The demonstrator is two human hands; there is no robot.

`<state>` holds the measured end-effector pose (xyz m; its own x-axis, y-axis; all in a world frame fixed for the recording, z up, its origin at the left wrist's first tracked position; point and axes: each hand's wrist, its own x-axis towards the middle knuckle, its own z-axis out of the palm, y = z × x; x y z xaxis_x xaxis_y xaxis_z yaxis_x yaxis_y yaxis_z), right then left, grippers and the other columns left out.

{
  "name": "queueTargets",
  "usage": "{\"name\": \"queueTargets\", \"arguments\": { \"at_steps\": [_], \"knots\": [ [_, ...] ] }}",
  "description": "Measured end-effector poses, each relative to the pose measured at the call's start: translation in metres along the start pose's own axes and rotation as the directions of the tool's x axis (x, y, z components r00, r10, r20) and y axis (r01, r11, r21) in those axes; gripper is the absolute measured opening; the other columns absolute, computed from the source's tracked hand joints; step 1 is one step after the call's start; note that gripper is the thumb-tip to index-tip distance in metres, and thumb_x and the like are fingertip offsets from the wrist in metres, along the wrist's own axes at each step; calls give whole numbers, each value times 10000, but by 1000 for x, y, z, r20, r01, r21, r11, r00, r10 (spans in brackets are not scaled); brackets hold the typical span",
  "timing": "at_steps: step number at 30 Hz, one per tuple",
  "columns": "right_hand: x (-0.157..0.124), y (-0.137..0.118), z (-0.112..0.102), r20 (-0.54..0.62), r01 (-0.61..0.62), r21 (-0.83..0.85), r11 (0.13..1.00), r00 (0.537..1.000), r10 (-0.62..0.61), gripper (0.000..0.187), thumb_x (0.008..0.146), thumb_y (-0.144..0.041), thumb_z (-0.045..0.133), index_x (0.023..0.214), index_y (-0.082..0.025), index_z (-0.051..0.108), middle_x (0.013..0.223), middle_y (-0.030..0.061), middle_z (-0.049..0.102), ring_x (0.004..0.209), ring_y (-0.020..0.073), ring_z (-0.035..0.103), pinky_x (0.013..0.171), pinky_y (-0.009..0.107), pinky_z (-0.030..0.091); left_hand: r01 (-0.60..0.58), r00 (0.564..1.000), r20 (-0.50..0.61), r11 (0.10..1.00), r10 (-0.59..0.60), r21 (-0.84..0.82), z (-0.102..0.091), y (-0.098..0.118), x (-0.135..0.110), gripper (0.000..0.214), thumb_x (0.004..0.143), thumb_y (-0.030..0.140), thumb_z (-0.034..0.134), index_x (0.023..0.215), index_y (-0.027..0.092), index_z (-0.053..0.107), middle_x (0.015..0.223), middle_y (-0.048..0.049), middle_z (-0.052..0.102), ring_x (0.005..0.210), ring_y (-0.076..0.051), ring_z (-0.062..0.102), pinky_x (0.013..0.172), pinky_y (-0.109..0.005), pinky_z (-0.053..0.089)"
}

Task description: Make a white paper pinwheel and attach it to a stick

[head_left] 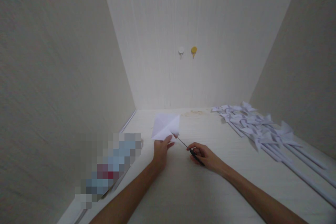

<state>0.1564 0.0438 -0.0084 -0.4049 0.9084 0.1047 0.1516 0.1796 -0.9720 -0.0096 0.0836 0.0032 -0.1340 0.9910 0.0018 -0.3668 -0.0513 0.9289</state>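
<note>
scissors [189,148] in right hand [206,156], paper [166,126] in left hand [161,150]

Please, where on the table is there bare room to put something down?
Bare table lies between the two forearms and right of the right hand, before the paper pinwheels. The far right is crowded with pinwheels; the left hand holds folded paper ahead.

Pale textured walls [52,59] close in on three sides around a light wood-grain counter [183,189]. On the back wall hang a white hook [181,52] and a yellow hook [194,51].
</note>
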Motion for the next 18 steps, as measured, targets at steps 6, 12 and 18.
{"name": "queueTargets", "arguments": {
  "at_steps": [6, 12, 18],
  "knots": [
    [-1, 0, -2, -24, 1, 4, 1000, 1000, -1, 221, 691, -323, 541, 831, -167, 469, 493, -87, 335, 387, 31, 276, 350, 162, 184, -75, 997, -21, 997, 75, -7, -6, 5, 9, 128, 623, 206, 555, 714, 119, 575, 743, -32, 633, 661, -125, 599, 551, -198, 457],
    [5, 11, -2, -117, -17, 156, 988, 993, 35, 280, 695, -382, 526, 858, -164, 460, 465, -88, 376, 362, 38, 309, 325, 158, 207, -119, 991, 68, 992, 115, 49, -6, 8, 9, 187, 629, 229, 560, 784, 129, 529, 767, -32, 629, 488, -77, 550, 406, -163, 362],
    [8, 7, -3, -293, 4, 288, 958, 952, 84, 369, 650, -449, 549, 872, -176, 436, 629, -17, 562, 369, 37, 381, 334, 161, 210, -76, 966, 247, 997, 72, 7, -3, 12, 5, 159, 619, 218, 570, 736, 135, 503, 638, 16, 574, 412, -47, 476, 353, -154, 291]
  ]
}}
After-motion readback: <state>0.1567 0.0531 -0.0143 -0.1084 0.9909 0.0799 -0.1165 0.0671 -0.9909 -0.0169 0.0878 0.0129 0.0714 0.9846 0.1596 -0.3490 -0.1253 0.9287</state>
